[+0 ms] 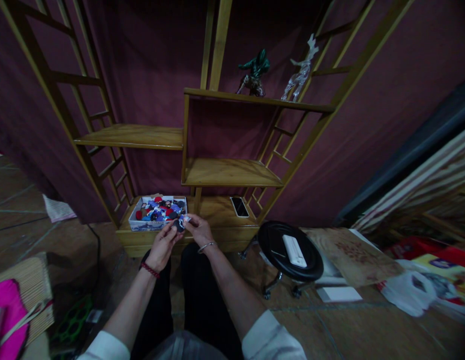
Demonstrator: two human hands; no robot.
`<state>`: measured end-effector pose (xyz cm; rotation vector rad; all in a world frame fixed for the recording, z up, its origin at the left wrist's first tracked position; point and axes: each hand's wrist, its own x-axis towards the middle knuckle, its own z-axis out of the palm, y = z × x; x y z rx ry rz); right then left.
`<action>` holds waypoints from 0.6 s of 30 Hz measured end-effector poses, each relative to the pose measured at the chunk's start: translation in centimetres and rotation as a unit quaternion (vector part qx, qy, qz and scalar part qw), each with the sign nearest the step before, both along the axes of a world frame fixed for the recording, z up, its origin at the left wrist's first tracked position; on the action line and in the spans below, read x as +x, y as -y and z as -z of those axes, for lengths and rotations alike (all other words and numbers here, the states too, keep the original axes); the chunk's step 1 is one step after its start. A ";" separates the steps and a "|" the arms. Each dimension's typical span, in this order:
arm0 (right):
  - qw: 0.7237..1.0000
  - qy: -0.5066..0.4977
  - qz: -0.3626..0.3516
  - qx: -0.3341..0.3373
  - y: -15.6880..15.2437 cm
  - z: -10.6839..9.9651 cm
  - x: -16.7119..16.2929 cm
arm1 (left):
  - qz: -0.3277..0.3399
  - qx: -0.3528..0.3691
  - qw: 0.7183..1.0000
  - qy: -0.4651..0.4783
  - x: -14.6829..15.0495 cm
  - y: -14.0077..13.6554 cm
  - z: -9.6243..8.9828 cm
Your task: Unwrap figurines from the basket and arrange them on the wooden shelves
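Observation:
Both of my hands meet just in front of a white box (142, 227) filled with small red, blue, black and white figures. My left hand (165, 243) is closed around a small dark figure (179, 224) with white and blue parts. My right hand (199, 229) pinches the light-coloured side of the same figure from the right. Its exact kind is too small to tell. The box sits on the lowest shelf board (213, 210) of a wooden display rack.
A phone (240, 207) lies right of the box. Above, a dark green figurine (255, 72) and a clear figurine (300, 70) stand on the upper shelf (232, 97). To the right is a black wheeled stool (272, 250) carrying a white case (294, 251); plastic bags (408, 290) lie farther right.

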<state>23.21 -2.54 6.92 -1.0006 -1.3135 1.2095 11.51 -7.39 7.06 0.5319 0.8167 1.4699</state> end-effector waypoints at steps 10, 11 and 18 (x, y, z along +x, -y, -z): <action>1.000 0.003 0.004 0.009 -0.1 0.0 0.0 | 0.008 -0.035 0.999 0.021 0.3 0.4 -1.3; 1.000 0.002 0.004 0.008 -0.1 0.0 0.0 | 0.007 -0.038 0.999 0.022 0.3 0.4 -1.3; 1.000 0.011 0.002 0.003 0.0 0.0 0.1 | 0.008 -0.048 0.999 0.024 0.4 0.5 -1.2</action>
